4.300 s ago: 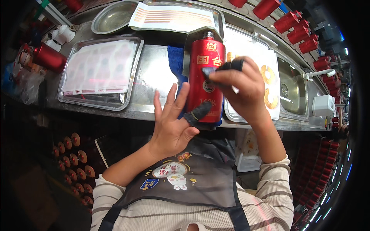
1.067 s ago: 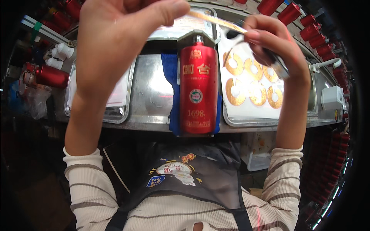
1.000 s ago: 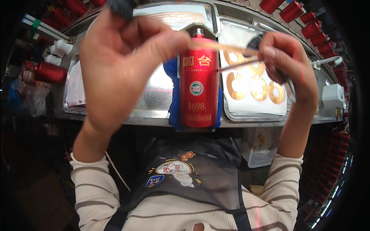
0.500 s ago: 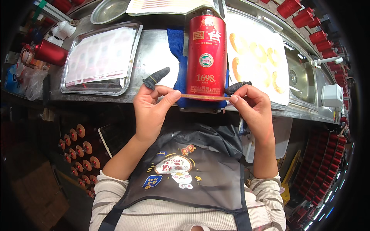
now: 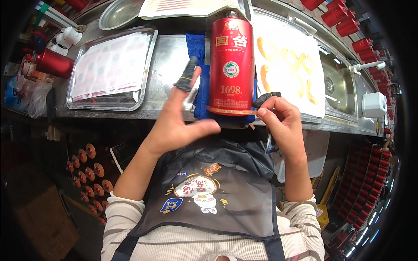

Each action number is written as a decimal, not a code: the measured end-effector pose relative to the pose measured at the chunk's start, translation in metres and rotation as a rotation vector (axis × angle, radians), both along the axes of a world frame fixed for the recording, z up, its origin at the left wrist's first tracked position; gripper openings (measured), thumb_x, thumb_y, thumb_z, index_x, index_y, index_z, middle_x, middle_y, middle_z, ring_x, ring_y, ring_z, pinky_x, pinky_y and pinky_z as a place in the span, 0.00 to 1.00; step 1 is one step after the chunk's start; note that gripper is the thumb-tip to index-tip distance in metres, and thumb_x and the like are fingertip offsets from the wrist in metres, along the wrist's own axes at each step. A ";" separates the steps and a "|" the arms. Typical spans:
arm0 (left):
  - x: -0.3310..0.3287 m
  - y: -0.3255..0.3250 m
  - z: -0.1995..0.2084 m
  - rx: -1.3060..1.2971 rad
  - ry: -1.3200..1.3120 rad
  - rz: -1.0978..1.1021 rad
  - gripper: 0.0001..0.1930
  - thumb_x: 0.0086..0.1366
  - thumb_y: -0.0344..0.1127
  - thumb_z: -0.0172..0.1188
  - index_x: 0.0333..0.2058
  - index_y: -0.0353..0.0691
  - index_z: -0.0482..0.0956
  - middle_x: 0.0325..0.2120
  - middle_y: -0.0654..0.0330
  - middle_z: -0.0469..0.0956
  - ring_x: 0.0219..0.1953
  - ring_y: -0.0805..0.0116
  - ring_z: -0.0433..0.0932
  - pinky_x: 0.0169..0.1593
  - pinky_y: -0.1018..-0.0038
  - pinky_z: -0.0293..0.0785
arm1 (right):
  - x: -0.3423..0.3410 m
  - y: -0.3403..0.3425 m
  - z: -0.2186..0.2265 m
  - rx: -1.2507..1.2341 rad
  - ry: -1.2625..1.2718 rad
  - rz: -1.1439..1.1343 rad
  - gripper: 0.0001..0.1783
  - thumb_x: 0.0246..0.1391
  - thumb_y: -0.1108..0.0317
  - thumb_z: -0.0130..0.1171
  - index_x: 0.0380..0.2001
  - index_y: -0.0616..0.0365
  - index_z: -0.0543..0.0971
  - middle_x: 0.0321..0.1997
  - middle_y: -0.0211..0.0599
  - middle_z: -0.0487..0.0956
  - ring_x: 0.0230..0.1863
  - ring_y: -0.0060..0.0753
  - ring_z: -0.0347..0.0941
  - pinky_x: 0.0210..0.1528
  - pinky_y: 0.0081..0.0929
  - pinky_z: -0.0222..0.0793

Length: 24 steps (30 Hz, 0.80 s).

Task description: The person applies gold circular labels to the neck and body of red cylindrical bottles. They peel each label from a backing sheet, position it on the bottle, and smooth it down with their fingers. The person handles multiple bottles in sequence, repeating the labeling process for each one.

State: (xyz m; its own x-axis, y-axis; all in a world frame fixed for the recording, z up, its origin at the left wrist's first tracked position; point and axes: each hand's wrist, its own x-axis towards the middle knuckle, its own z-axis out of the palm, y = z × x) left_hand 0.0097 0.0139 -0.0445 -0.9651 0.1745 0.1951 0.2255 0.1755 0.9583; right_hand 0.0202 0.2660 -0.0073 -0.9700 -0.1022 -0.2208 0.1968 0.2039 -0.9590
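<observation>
A red bottle [image 5: 232,54] with gold and white print lies on a blue cloth [image 5: 197,45], its base toward me. Across the bottle near its base runs a narrow gold strip [image 5: 230,112]. My right hand [image 5: 283,124] pinches the strip's right end between thumb and fingertip, just beyond the bottle's right edge. To the left of the base, my left hand [image 5: 172,126] is off the strip, thumb and fingers apart, holding nothing. Dark finger cots cover a fingertip on each hand.
A metal tray [image 5: 150,56] with printed sheets sits left; a white sheet with curved gold pieces [image 5: 285,58] lies right. Beyond that is a sink [image 5: 346,82] with a white tap [image 5: 368,67]. A metal bowl [image 5: 119,15] stands far left. Red bottles [image 5: 363,191] fill a rack lower right.
My left hand has let go of the strip's left end and opened, its fingers now pointing upward. The strip now lies along the bottle's base instead of stretched between both hands.
</observation>
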 end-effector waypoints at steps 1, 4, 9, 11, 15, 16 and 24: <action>-0.002 0.004 0.002 -0.140 0.066 -0.032 0.35 0.54 0.34 0.74 0.60 0.35 0.70 0.56 0.49 0.76 0.55 0.53 0.76 0.69 0.55 0.55 | 0.000 0.001 -0.001 -0.017 -0.007 -0.004 0.08 0.60 0.70 0.61 0.29 0.61 0.77 0.24 0.21 0.75 0.25 0.08 0.67 0.27 0.12 0.60; -0.011 0.017 -0.011 -0.375 0.273 -0.028 0.35 0.49 0.36 0.77 0.56 0.34 0.72 0.53 0.45 0.77 0.57 0.42 0.74 0.71 0.46 0.51 | -0.002 0.001 0.000 -0.032 -0.015 -0.008 0.09 0.60 0.68 0.62 0.29 0.61 0.77 0.26 0.21 0.74 0.25 0.08 0.66 0.27 0.12 0.61; -0.011 0.021 -0.009 -0.345 0.364 0.025 0.32 0.49 0.36 0.77 0.53 0.34 0.75 0.51 0.46 0.79 0.55 0.43 0.76 0.69 0.46 0.55 | -0.003 0.000 -0.009 0.015 -0.016 0.018 0.12 0.62 0.63 0.62 0.30 0.58 0.75 0.25 0.19 0.73 0.23 0.06 0.63 0.24 0.11 0.58; -0.011 0.021 -0.008 -0.289 0.349 0.045 0.32 0.48 0.36 0.77 0.52 0.33 0.76 0.50 0.47 0.79 0.55 0.43 0.76 0.69 0.47 0.55 | -0.003 0.000 -0.012 0.020 -0.031 0.043 0.12 0.60 0.63 0.64 0.31 0.58 0.75 0.26 0.20 0.74 0.23 0.06 0.64 0.26 0.10 0.61; -0.009 0.017 -0.003 -0.221 0.273 -0.013 0.39 0.50 0.37 0.77 0.60 0.33 0.70 0.54 0.49 0.77 0.58 0.48 0.75 0.71 0.51 0.52 | -0.006 -0.001 -0.016 -0.027 -0.076 0.053 0.15 0.56 0.62 0.69 0.33 0.57 0.73 0.25 0.21 0.76 0.24 0.07 0.68 0.27 0.10 0.64; -0.007 0.010 -0.002 -0.163 0.184 -0.077 0.40 0.53 0.37 0.76 0.62 0.33 0.67 0.57 0.49 0.76 0.61 0.51 0.73 0.72 0.53 0.51 | -0.007 -0.002 -0.016 -0.033 -0.090 0.055 0.15 0.56 0.62 0.69 0.33 0.56 0.73 0.25 0.22 0.76 0.23 0.08 0.69 0.27 0.10 0.64; -0.003 0.017 -0.015 0.336 -0.178 -0.151 0.42 0.67 0.37 0.66 0.71 0.30 0.52 0.70 0.48 0.57 0.72 0.61 0.56 0.72 0.66 0.50 | -0.009 -0.005 -0.018 -0.038 -0.111 0.056 0.16 0.56 0.62 0.70 0.33 0.54 0.71 0.26 0.23 0.78 0.24 0.08 0.70 0.28 0.09 0.63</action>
State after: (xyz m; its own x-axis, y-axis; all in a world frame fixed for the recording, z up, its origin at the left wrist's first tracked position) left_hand 0.0072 0.0309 -0.0592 -0.9575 0.2714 0.0980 0.0506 -0.1766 0.9830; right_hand 0.0115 0.2614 -0.0257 -0.9324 -0.1657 -0.3212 0.2913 0.1814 -0.9393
